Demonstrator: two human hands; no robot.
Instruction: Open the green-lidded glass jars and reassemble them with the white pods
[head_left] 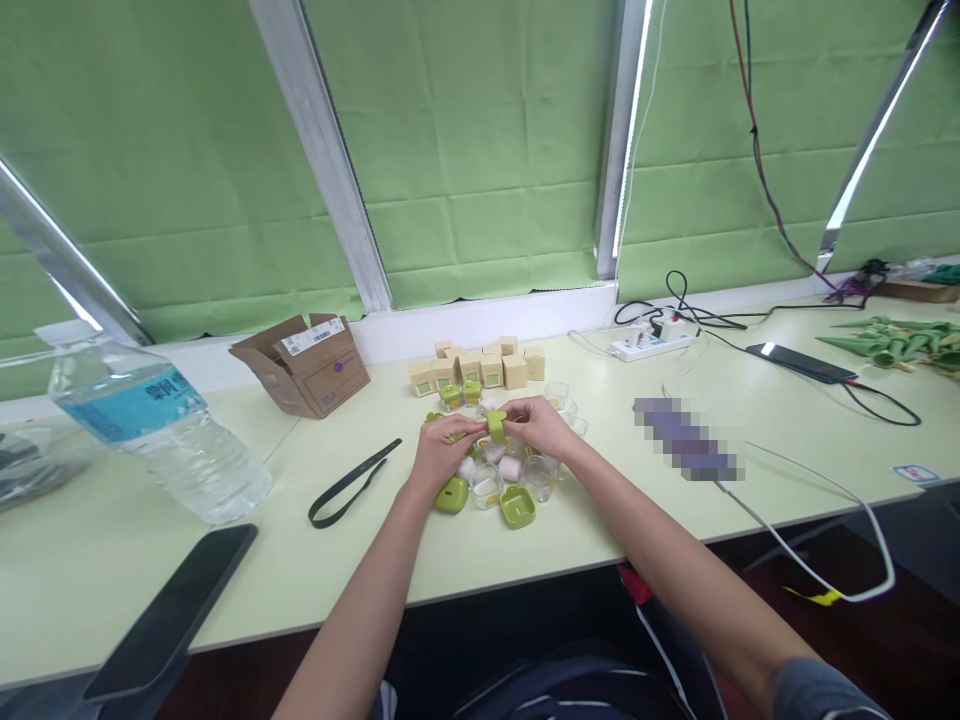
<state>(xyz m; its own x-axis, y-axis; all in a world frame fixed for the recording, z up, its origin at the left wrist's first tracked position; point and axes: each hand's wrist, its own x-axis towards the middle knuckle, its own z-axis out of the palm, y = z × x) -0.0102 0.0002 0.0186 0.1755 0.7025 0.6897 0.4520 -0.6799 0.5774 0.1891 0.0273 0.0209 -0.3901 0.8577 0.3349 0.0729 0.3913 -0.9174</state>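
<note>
Between my two hands is a small green plastic piece (pixel 496 425), held just above the pile on the table. My left hand (pixel 446 448) pinches it from the left, and my right hand (pixel 538 424) grips its right side. Under and around them lie clear plastic cups (pixel 487 487), small pale pink rolls (pixel 510 468) and green plastic lids. One open green lid (pixel 517 507) lies nearest the table's front, with a rounded green lid (pixel 451 495) to its left. Behind my hands stand two small green-topped containers (pixel 471 391). My fingers partly hide the middle of the pile.
Several small cardboard boxes (pixel 491 370) stand behind the pile. Leftward are an open carton (pixel 304 368), a black strap (pixel 352 490), a large water bottle (pixel 161 430) and a dark phone (pixel 176 605). A power strip (pixel 652 343), a phone (pixel 801 363) and cables lie rightward.
</note>
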